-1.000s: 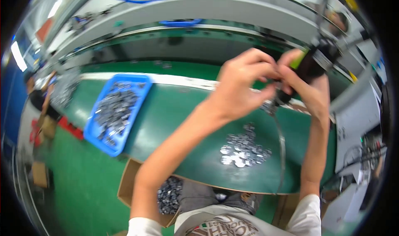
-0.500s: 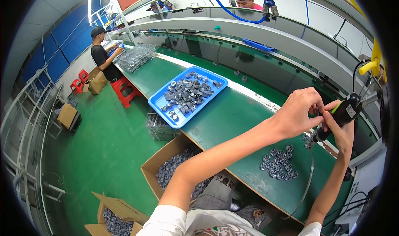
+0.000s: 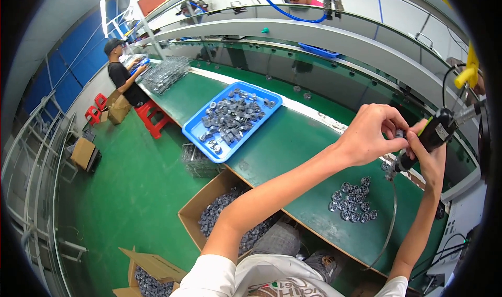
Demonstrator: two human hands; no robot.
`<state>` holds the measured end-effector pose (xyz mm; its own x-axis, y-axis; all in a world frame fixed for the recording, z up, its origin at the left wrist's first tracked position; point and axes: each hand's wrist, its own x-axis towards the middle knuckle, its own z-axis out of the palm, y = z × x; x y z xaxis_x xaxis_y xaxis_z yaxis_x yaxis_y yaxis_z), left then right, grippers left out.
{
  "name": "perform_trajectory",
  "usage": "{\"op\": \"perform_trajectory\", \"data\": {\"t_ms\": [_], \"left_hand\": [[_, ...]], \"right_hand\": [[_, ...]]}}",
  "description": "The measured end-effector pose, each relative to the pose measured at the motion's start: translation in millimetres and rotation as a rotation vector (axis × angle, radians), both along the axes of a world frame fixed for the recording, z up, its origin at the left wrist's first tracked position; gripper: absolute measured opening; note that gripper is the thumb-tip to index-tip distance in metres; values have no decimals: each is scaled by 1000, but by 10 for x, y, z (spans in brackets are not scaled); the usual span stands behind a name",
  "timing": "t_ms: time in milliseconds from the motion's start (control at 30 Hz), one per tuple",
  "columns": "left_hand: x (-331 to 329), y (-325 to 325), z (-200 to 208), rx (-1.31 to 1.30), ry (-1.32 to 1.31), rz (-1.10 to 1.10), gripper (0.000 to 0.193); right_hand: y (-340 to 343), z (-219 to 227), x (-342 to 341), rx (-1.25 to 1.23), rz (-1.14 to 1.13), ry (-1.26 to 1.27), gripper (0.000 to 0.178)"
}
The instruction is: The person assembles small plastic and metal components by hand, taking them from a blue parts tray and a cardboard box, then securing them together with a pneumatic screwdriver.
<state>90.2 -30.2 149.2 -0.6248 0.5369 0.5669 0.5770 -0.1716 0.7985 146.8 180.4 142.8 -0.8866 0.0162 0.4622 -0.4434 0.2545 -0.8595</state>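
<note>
My left hand (image 3: 368, 132), raised over the right end of the bench, pinches a small dark grey part (image 3: 399, 133) between thumb and fingertips. Close against it, my right hand (image 3: 431, 158) is wrapped round a black power screwdriver (image 3: 438, 132), its thumb across the tool's body. The fingertips of both hands meet near the part, so its shape is mostly hidden. The tool slants down to the left, and a thin clear hose (image 3: 391, 218) hangs from its tip. Below the hands, several small round clear-and-dark parts (image 3: 353, 201) lie grouped on the green bench (image 3: 298, 166).
A blue tray (image 3: 186, 131) of grey parts sits left of my hands. Cardboard boxes of similar parts stand below, one box (image 3: 189, 226) against the bench edge. Clear plastic pieces (image 3: 166, 73) are piled farther along, near a person (image 3: 123, 75). A yellow hook (image 3: 467, 76) hangs at right.
My left hand has turned slightly, and more of the small part shows between its fingers. The view has shifted a little. The screwdriver stays in my right hand.
</note>
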Motion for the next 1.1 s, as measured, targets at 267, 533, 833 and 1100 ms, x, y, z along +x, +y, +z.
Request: {"op": "perform_trajectory", "data": {"t_ms": [267, 533, 833, 1100], "left_hand": [[-122, 25, -191, 151, 7, 83, 29], [-94, 91, -122, 49, -63, 11, 33], [-141, 171, -239, 74, -28, 55, 25], [-74, 199, -332, 207, -223, -42, 21]], "right_hand": [[-182, 83, -93, -35, 69, -22, 17], [-98, 47, -136, 12, 6, 50, 16], [-59, 25, -176, 21, 1, 66, 18], [-111, 16, -170, 11, -12, 66, 18]]}}
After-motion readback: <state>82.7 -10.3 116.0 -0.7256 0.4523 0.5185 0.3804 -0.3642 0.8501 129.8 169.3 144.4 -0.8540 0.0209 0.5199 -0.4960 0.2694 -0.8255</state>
